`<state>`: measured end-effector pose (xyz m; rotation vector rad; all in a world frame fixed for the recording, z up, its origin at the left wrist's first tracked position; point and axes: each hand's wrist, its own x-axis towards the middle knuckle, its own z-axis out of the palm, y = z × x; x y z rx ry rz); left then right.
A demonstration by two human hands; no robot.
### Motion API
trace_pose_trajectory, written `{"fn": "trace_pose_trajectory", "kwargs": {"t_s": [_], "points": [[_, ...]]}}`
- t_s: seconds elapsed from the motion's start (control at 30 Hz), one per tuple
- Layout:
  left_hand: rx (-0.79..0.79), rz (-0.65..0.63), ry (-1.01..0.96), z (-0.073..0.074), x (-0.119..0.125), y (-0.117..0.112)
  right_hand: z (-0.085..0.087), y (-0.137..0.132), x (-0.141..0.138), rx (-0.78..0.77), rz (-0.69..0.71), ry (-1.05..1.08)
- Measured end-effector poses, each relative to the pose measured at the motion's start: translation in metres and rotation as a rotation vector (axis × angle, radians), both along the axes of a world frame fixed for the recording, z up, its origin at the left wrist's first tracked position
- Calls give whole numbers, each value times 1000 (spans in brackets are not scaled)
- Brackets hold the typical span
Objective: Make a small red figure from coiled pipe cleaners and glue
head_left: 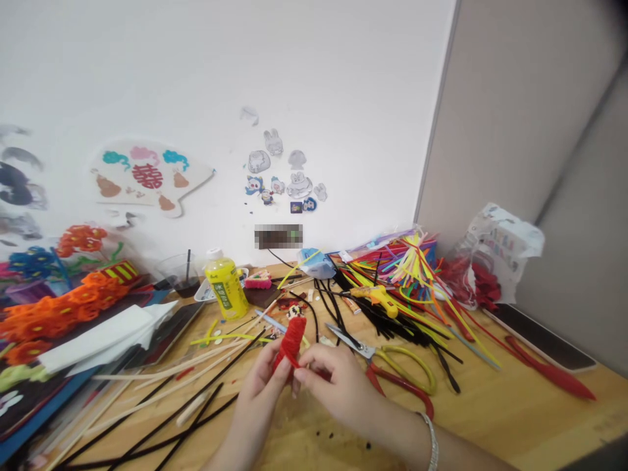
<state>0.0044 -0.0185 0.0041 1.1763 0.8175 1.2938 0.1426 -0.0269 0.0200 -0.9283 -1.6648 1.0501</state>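
A red fuzzy pipe-cleaner bundle (pixel 290 343) stands upright between my hands, over the wooden tabletop (pixel 510 418). My left hand (pixel 260 386) grips its lower part from the left, and my right hand (pixel 333 386) pinches it from the right. A small figure (pixel 296 311) shows just beyond its top, though I cannot tell whether they touch. Metal scissors (pixel 387 363) with yellow and red handles lie just right of my right hand. A silver bracelet (pixel 430 439) circles my right wrist.
Black, cream and coloured sticks (pixel 161 405) cover the table's left and front. Beyond lie a yellow bottle (pixel 226 284), a yellow glue gun (pixel 377 297) and a heap of bright pipe cleaners (pixel 412 275). Orange and blue pipe-cleaner flowers (pixel 63 307) stand far left. White wall and grey partition bound the table.
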Motion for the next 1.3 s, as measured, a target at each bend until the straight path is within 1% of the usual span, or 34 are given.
{"fn": "trace_pose_trajectory", "kwargs": {"t_s": [0.17,0.23,0.27,0.37,0.43,0.53,0.6,0.67,0.77,0.83,0.9,1.03,1.17,1.3], "points": [[-8,-44,-15,0,1,-1,2,5,4,4,21,39],[-4,-21,5,-1,0,0,2,3,4,35,15,-6],[11,15,32,-1,0,0,2,2,3,66,9,-51],[100,141,160,-4,-2,-1,0,-6,0,207,15,-199],[172,180,262,-7,-3,-1,-2,-10,-1,271,31,-261],[275,223,429,-13,-4,-1,-3,-12,-2,284,38,-294],[306,235,493,-15,-4,0,-3,-11,-1,277,44,-285],[279,235,477,-13,-5,1,-1,-9,1,247,42,-250],[180,236,382,-5,-3,0,2,-3,5,155,-1,-171],[124,200,309,1,-2,-1,4,1,7,97,5,-102],[95,135,231,5,-1,-2,4,5,8,36,48,-21],[68,46,130,6,1,-4,4,7,9,-55,77,65],[40,35,102,5,0,-4,2,6,10,-50,86,80],[29,3,47,4,1,-4,-1,9,10,-96,65,110]]}}
